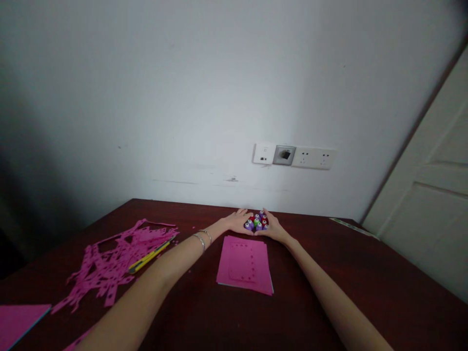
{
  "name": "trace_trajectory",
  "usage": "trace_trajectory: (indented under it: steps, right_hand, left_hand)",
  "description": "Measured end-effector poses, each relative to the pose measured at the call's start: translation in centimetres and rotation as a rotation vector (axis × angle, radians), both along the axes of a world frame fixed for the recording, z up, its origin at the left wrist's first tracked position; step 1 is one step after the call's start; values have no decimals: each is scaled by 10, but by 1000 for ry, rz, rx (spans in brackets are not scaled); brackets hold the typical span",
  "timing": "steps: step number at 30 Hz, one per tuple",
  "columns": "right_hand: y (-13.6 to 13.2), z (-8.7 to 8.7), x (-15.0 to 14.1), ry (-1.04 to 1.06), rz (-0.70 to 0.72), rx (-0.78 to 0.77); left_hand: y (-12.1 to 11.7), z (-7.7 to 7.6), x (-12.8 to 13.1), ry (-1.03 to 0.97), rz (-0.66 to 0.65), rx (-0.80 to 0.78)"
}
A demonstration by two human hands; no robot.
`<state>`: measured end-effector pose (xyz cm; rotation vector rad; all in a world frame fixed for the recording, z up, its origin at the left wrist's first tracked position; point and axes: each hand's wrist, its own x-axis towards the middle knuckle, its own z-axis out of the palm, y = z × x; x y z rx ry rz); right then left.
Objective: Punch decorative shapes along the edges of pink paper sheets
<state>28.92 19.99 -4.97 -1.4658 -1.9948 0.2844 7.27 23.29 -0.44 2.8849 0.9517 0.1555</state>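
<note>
At the far edge of the table, against the wall, stands a tight cluster of small paper punches [257,222] in purple, red and green, with round white tops. My left hand [239,222] curves around the cluster's left side, and my right hand [272,228] around its right. Both thumbs come together at the front, so the punches are ringed between my palms. Just in front lies a stack of pink sheets [239,261], the top one with a rectangular row of small marks or holes.
Punched pink strips [120,256] lie heaped on the left, with a yellow utility knife [149,257] at their edge. More pink sheets [20,321] sit at the left front corner. A pale ruler-like strip [353,226] rests far right. Wall sockets [313,158] are above the table.
</note>
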Motion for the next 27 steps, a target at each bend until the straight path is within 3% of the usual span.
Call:
trace_trajectory:
  steps: [8, 14, 22, 27]
  right_hand:
    - [41, -5, -45, 70, 107, 20]
    - [57, -7, -61, 76, 97, 26]
    - [57, 0, -61, -59, 66, 51]
    - [40, 13, -58, -85, 87, 133]
  left_hand:
    - [23, -1, -48, 35, 59, 62]
    - [30, 0, -65, 70, 131, 29]
    - [33, -4, -68, 29, 155, -20]
    - [23, 3, -68, -109, 201, -45]
